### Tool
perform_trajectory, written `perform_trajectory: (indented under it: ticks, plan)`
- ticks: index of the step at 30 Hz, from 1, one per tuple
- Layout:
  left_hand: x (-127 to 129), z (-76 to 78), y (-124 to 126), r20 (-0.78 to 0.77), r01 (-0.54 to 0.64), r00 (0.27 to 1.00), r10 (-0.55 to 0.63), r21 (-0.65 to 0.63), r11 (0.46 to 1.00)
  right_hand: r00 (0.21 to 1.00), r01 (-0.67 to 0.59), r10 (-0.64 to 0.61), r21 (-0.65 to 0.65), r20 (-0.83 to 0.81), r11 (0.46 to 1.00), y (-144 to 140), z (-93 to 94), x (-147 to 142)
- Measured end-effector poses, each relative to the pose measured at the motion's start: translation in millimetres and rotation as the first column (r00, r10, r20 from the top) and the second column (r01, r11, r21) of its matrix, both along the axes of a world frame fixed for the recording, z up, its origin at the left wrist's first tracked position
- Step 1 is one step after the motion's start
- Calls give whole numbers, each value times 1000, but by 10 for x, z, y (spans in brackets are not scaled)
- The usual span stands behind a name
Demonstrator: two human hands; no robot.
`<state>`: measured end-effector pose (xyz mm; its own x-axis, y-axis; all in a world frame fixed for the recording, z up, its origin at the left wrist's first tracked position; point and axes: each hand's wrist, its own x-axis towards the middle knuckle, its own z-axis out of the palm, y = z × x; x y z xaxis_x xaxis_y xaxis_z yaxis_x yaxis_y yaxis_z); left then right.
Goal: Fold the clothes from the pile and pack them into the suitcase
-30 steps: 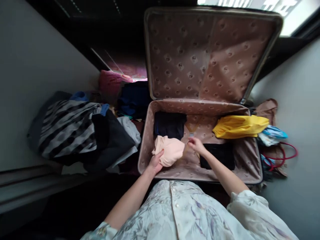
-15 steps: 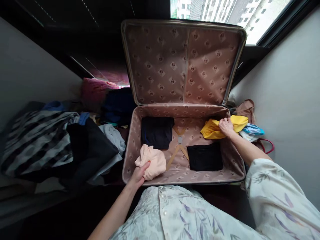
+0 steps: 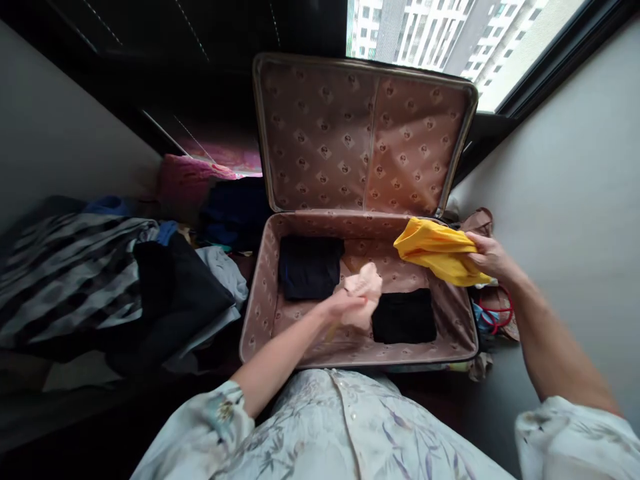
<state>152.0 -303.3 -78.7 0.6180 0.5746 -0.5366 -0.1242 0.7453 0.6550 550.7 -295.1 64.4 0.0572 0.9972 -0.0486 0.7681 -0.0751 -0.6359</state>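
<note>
An open suitcase (image 3: 295,353) with a pink patterned lining lies in front of me. My left hand (image 3: 347,303) grips a pale pink garment (image 3: 369,280) above the middle of the case; both are slightly blurred. At the case's right side, my right hand (image 3: 490,257) holds a yellow garment (image 3: 433,250) by its right end, and the cloth stretches left over the rim. One folded dark garment (image 3: 311,267) lies in the back left of the case. Another folded black garment (image 3: 404,317) rests in the front right.
Left of the suitcase is a heap with a black-and-white checked cloth (image 3: 75,267), a dark garment (image 3: 180,293) and a light grey one (image 3: 220,270). The raised lid (image 3: 320,133) stands behind. A red loop (image 3: 503,320) and bunched clothes sit between case and right wall (image 3: 575,200).
My left hand has carried the pale pink garment from the front left toward the middle of the suitcase. The yellow garment is lifted and spread out, with my right hand further right.
</note>
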Motion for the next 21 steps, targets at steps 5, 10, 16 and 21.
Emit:
perform_trajectory:
  ticks: [5, 10, 16, 21]
  plan:
    - [521, 144, -155, -124, 38, 992, -18, 161, 986, 835, 246, -193, 36, -515, 969, -427, 463, -481]
    - [660, 601, -134, 387, 137, 910, -151, 62, 989, 742, 159, -96, 34, -664, 987, -590, 356, -1263]
    - [299, 984, 169, 307, -262, 915, 263, -44, 964, 672, 56, -10, 37, -740, 998, -519, 31, -1716]
    - [-234, 1244, 452, 202, -458, 884, 422, 184, 870, 627, 8, 20, 32, -779, 999, -452, -26, -1831]
